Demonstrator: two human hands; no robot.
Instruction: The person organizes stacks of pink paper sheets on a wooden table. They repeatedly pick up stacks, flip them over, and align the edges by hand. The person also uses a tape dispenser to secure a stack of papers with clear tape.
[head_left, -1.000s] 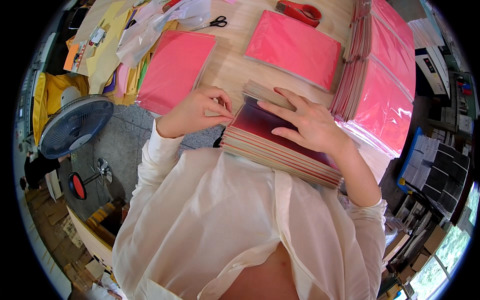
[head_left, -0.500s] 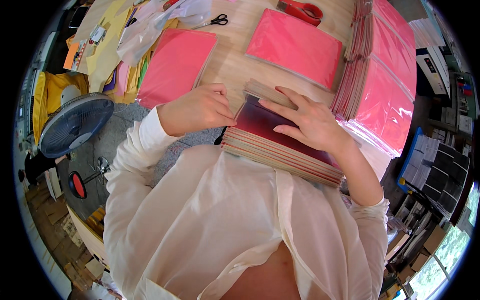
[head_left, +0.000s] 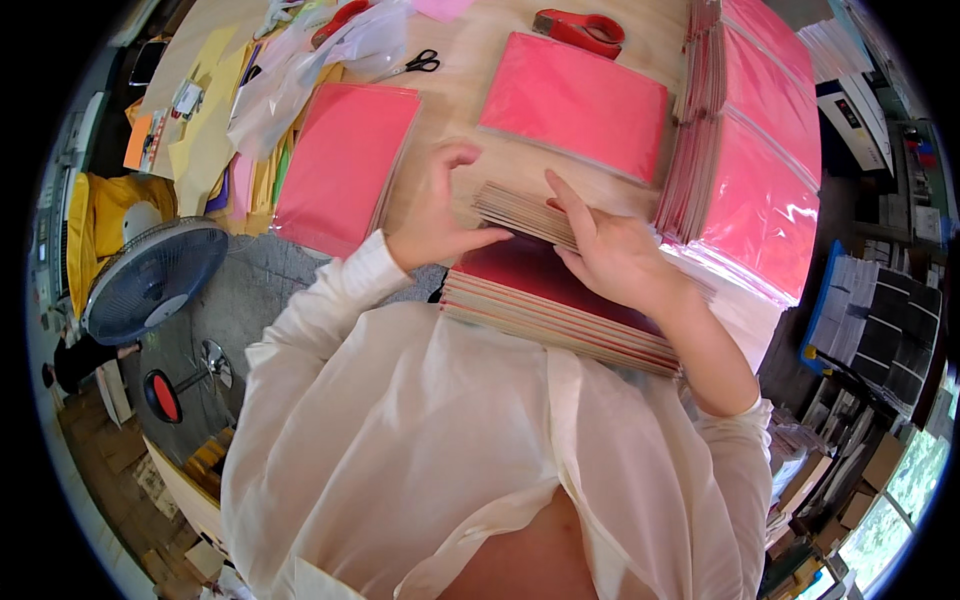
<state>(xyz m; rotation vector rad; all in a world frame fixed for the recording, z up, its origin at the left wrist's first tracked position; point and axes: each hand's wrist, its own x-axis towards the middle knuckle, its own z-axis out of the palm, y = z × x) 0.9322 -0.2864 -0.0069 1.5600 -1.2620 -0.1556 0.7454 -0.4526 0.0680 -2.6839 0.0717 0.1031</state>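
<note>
Crimson-topped stack [head_left: 510,265], probably heavy, stiff and best gripped by its ends, has left fingers [head_left: 485,238] spread alongside, right fingers [head_left: 572,207] parted over it!

From where I stand, I can make out no readable word, number, label or sign on anything here.
</note>
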